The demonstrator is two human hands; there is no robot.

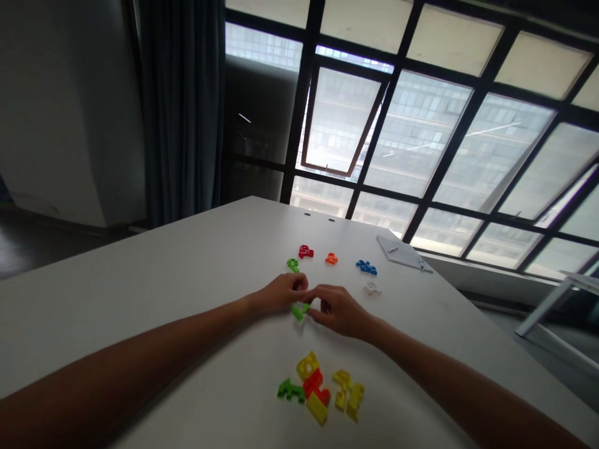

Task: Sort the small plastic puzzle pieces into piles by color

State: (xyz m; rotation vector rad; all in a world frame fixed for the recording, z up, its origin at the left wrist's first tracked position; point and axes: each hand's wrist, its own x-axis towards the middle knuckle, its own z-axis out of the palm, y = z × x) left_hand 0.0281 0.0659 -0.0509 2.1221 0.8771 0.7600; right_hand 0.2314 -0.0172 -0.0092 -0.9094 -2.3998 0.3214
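A light green piece [300, 311] is between the thumb and forefinger of my right hand [336, 307], just above the white table [210, 262]. Next to it, my left hand [283, 291] has its fingers curled closed, and what they hold, if anything, is hidden. The two hands meet at the fingertips. Beyond my left hand lies another light green piece [292, 265]. Nearer to me are a dark green piece [291, 391], a red piece [317, 386] and several yellow pieces [317, 408].
Farther back lie a red piece [306, 251], an orange piece [331, 258], blue pieces [366, 267] and a white piece [372, 288]. Paper with a pen [403, 253] rests near the right edge. Windows and a dark curtain [182, 112] stand behind.
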